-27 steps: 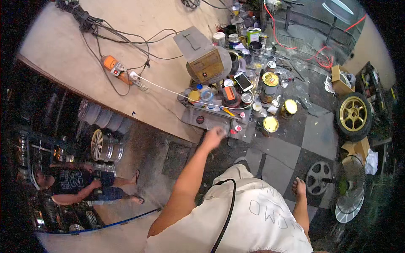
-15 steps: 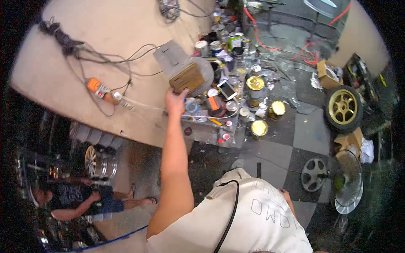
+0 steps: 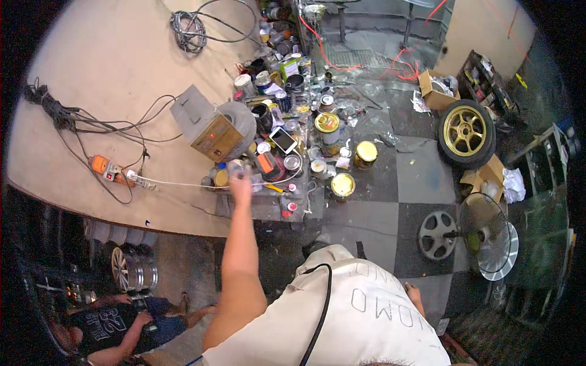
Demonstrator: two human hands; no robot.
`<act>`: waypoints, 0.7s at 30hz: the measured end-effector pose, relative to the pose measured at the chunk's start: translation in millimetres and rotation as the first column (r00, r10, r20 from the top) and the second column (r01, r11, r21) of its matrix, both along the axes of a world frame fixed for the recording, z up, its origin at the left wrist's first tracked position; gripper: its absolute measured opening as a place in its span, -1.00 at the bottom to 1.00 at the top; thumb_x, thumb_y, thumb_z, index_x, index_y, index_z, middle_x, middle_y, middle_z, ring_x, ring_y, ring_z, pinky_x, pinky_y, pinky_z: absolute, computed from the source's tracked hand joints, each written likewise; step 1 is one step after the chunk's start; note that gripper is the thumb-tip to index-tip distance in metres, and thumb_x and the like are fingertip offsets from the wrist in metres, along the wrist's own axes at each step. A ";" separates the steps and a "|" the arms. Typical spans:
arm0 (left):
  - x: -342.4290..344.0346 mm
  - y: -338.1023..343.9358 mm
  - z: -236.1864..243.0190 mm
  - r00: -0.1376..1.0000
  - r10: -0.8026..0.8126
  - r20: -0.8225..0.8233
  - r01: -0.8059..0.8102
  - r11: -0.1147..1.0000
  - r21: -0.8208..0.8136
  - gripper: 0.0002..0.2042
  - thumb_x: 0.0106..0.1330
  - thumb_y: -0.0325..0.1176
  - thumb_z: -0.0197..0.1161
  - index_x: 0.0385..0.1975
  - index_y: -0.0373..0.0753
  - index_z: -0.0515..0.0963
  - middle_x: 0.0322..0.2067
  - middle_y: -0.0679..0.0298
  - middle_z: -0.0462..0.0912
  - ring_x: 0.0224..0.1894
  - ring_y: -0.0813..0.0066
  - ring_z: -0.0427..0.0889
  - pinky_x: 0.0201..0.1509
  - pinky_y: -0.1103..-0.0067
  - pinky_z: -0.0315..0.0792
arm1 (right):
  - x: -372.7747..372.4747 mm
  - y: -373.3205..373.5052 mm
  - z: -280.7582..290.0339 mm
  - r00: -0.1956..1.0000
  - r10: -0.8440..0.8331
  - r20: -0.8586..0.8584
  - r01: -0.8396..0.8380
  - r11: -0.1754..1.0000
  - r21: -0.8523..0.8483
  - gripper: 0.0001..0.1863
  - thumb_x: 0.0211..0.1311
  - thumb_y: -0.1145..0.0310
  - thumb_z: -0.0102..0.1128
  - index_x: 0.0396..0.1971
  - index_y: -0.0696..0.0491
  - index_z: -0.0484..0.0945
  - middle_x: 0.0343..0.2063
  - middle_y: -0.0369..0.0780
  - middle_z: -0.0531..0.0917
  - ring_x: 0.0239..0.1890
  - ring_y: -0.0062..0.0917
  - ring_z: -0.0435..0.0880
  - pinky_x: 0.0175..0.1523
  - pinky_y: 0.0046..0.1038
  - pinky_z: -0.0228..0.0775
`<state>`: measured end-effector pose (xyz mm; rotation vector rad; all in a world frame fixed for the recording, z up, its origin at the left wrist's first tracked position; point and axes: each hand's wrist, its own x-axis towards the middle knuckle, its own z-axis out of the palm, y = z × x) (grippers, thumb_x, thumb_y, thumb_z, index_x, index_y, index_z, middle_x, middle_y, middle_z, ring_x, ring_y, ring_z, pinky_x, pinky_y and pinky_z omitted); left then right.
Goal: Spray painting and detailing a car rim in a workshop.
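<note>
Head view: left hand has reached a blurred clear jar beside the grey box, can't tell if grip is closed or jar lifted; right hand half hidden by white shirt, grip unclear.

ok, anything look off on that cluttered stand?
Yes, two things. The white phone lies screen-up among cans, an odd spot given the smears around it. And a white cord runs from the orange socket strip across the clutter, near the left hand, so it might snag.
</note>
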<state>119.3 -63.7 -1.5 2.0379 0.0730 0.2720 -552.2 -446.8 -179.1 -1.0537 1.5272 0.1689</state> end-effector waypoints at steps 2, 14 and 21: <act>-35.3 -26.1 -34.7 0.988 -0.112 -0.109 0.127 0.980 0.151 -0.61 0.26 0.00 0.42 -0.42 -0.27 0.64 -0.42 0.13 0.71 -0.33 0.25 0.67 -0.15 0.32 0.50 | 5.0 1.6 4.3 0.984 0.171 -0.050 -0.172 0.985 -0.026 -0.51 0.38 0.12 0.27 0.12 0.16 0.51 -0.30 -0.20 0.69 -0.40 -0.46 0.66 -0.39 -0.37 0.49; -138.2 -113.0 -132.3 0.528 -0.510 -0.679 0.786 0.596 0.164 -0.59 0.31 -0.04 0.32 -0.18 -0.33 0.68 -0.32 0.05 0.74 -0.28 0.25 0.72 -0.14 0.31 0.55 | 18.1 -39.5 -8.9 0.983 0.177 -0.048 -0.173 0.981 0.085 -0.50 0.39 0.07 0.24 0.09 0.19 0.58 -0.10 -0.14 0.70 -0.12 -0.33 0.69 -0.02 -0.27 0.52; -197.2 -148.1 -249.0 0.009 -0.430 -0.903 0.988 -0.138 0.076 -0.47 0.17 0.08 0.34 -0.07 -0.26 0.70 -0.08 -0.08 0.73 -0.05 -0.03 0.72 0.05 0.22 0.55 | 87.0 -121.9 -6.6 0.991 -0.001 0.134 -0.002 1.000 0.024 -0.59 0.40 0.15 0.26 0.09 0.10 0.56 -0.15 -0.24 0.69 -0.21 -0.50 0.66 -0.12 -0.47 0.48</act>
